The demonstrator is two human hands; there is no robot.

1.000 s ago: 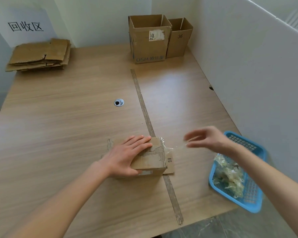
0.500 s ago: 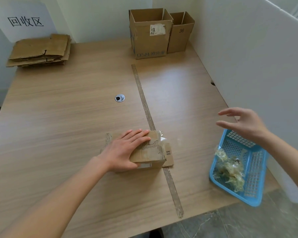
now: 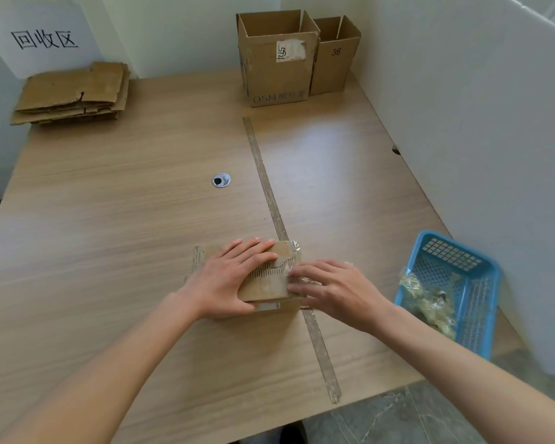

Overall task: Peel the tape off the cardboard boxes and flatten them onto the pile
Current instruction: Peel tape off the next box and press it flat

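While the left hand (image 3: 234,277) is lying flat with straight fingers on the box (image 3: 263,280) at the table's (image 3: 109,219) 6 o'clock, the right hand (image 3: 330,290), half a second ago hovering over the basket (image 3: 481,283) at 4 o'clock, is now touching the box's right end with loosely extended fingers, holding nothing. That is suggesting one strip is discarded and another peel is starting. Glossy, crinkled tape (image 3: 293,251) is clinging to matte torn cardboard; the flat pile (image 3: 74,91) is waiting at 10 o'clock.
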